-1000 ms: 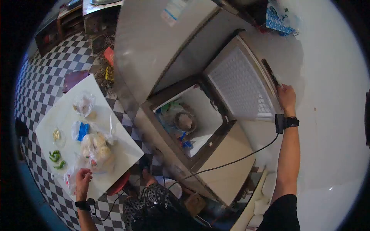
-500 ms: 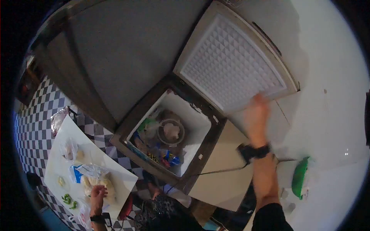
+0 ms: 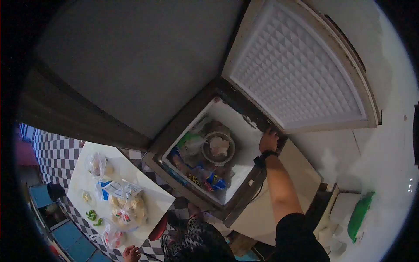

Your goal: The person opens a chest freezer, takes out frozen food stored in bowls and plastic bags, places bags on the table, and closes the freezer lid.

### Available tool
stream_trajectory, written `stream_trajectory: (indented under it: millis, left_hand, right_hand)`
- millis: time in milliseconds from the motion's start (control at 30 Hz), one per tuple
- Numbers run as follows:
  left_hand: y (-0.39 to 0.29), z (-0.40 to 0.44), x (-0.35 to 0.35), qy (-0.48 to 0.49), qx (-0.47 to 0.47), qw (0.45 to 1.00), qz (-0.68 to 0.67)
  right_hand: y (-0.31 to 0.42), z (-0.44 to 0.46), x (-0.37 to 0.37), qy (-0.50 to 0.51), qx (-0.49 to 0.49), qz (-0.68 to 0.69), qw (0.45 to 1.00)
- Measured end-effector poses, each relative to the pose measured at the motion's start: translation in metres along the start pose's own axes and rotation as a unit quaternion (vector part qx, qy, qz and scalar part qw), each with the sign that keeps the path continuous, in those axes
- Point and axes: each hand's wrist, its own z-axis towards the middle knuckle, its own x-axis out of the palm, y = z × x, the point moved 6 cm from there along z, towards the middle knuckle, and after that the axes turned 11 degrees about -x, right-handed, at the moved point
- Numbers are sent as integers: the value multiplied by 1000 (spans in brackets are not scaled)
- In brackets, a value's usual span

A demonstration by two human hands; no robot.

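A chest freezer stands with its lid raised. My right hand rests on the freezer's rim near the hinge side, fingers stretched out, holding nothing that I can see. Inside the freezer sit a round container with something pale in it, a green bag and blue packets. Low in the view, my left hand is partly visible beside the white table, fingers loosely apart and nothing in them. Nearest to it is a plastic bag with red marks.
On the table lie bagged bread-like items, another clear bag and green peppers. A beige surface adjoins the freezer, and a green basket stands at the right. A dark grey panel rises behind.
My right hand has come down from the raised lid's edge onto the freezer rim. My left hand has left the bagged items and dropped toward the bottom edge. The whole view has shifted.
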Motion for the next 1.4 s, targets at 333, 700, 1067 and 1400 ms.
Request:
stream_trajectory:
  millis: [333,700,1067,1400]
  left_hand:
    - [-11,10,25,2,5,999,31]
    - [-14,12,27,-18,22,999,-43]
    - [11,62,19,-2,-12,997,-72]
    - [38,5,-13,-10,30,999,-13]
  right_hand:
    - [-1,-6,29,-41,-91,-15,995]
    - [-52,-57,-161,-162,-74,491,852]
    - [-32,-5,-55,-68,-341,70,935]
    - [24,-31,-50,-29,-98,23,994]
